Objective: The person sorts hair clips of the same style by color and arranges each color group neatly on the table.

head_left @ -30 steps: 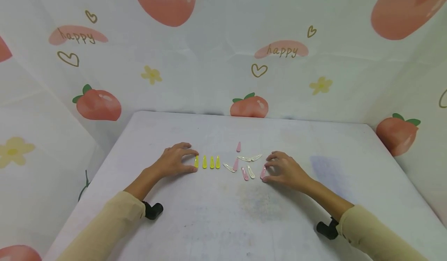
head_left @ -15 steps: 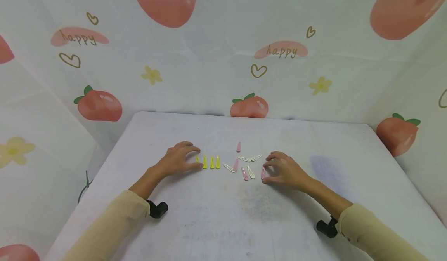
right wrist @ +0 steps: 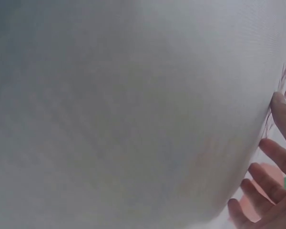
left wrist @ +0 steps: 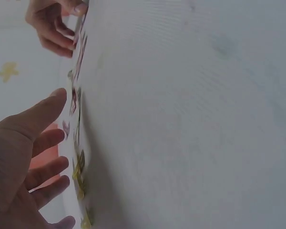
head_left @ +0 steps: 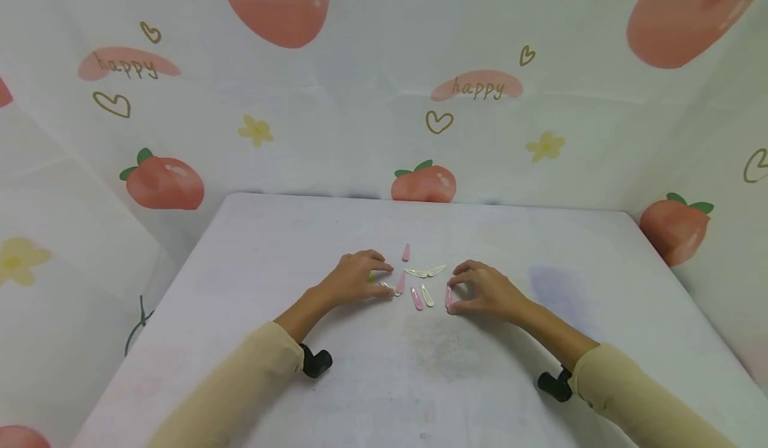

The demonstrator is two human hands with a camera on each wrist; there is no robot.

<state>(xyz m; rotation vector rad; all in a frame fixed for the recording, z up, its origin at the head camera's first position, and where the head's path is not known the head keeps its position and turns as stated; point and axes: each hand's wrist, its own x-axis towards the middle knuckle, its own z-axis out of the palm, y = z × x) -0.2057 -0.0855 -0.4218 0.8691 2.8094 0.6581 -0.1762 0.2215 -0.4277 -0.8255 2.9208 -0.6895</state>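
My left hand [head_left: 360,276] hovers low over the table with thumb and fingers spread, holding nothing. Beneath it, one yellow hair clip [head_left: 371,277] peeks out; other yellow clips are hidden by the hand in the head view. Near its thumb lies a white hair clip [head_left: 389,289] against a pink one [head_left: 401,281]. On the right, thumb and forefinger of my right hand [head_left: 489,293] pinch a pink hair clip [head_left: 449,297] by its two ends on the tabletop. Between the hands lie another pink clip [head_left: 417,298] and a white clip [head_left: 427,295], side by side.
Two white clips [head_left: 425,273] lie end to end farther back, with a lone pink clip [head_left: 406,253] behind them. The white table [head_left: 384,381] meets a peach-printed cloth backdrop [head_left: 354,101]. A dark cord [head_left: 139,323] hangs by the left edge.
My left hand has moved right from the leftmost yellow clip, over the yellow row toward the white and pink clips. The pink clip at my right hand has turned slightly, now standing straighter.
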